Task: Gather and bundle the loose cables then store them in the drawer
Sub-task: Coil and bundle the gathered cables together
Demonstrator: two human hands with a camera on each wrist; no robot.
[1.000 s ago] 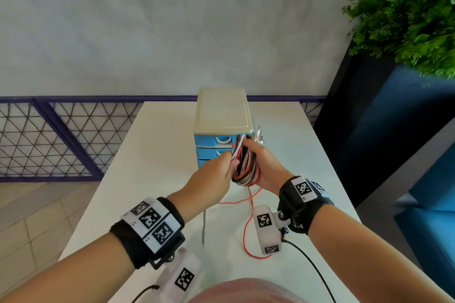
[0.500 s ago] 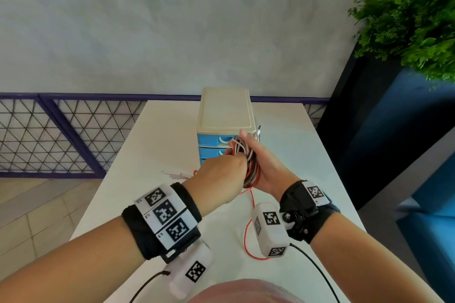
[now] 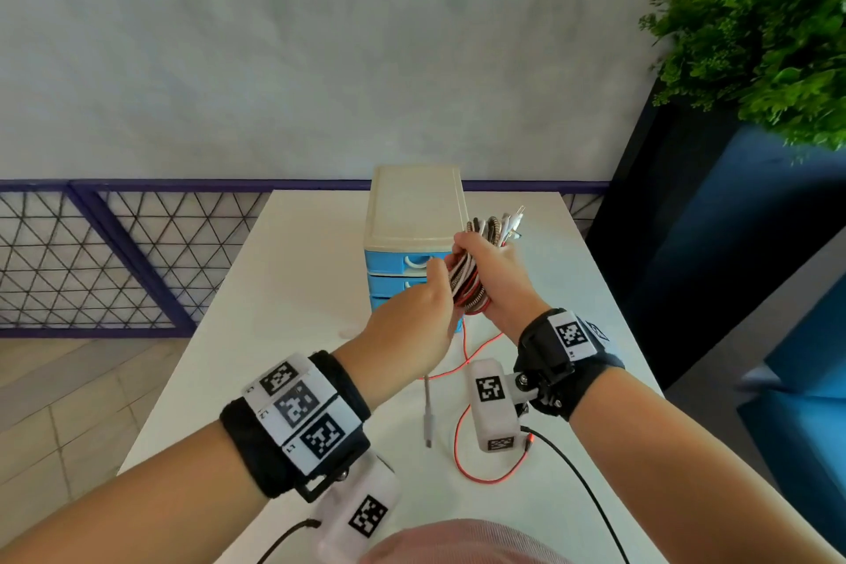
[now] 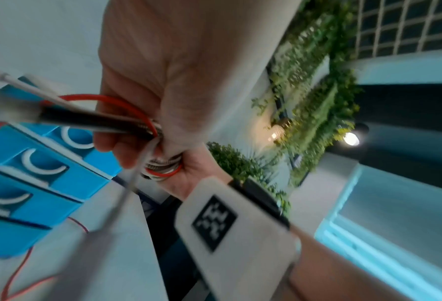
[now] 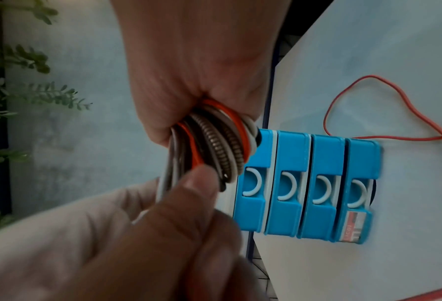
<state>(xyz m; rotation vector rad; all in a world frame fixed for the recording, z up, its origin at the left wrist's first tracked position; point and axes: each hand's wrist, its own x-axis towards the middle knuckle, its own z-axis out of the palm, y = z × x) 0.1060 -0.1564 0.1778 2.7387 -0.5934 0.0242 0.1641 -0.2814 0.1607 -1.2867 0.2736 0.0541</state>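
My right hand (image 3: 476,256) grips a coiled cable bundle (image 3: 471,289) of red, white and braided cables, held above the table in front of the blue drawer unit (image 3: 403,263). Plug ends stick up from the top of the bundle. My left hand (image 3: 437,289) pinches a white cable (image 3: 427,408) at the bundle's left side; its free end hangs down to a plug just above the table. In the right wrist view my right hand (image 5: 189,126) is clenched round the cable bundle (image 5: 220,142) and my left hand's thumb (image 5: 196,189) presses the strands. All drawers (image 5: 305,183) are closed.
A loose red cable (image 3: 485,479) trails from the bundle and loops on the white table (image 3: 284,289) near my right wrist. The drawer unit has a cream top (image 3: 416,206). A blue railing lies behind and to the left; a dark planter with greenery (image 3: 769,37) stands at the right.
Both hands with the bundle have risen and shifted slightly right. The white cable's free end swung out to the left, then back, and now hangs straight down.
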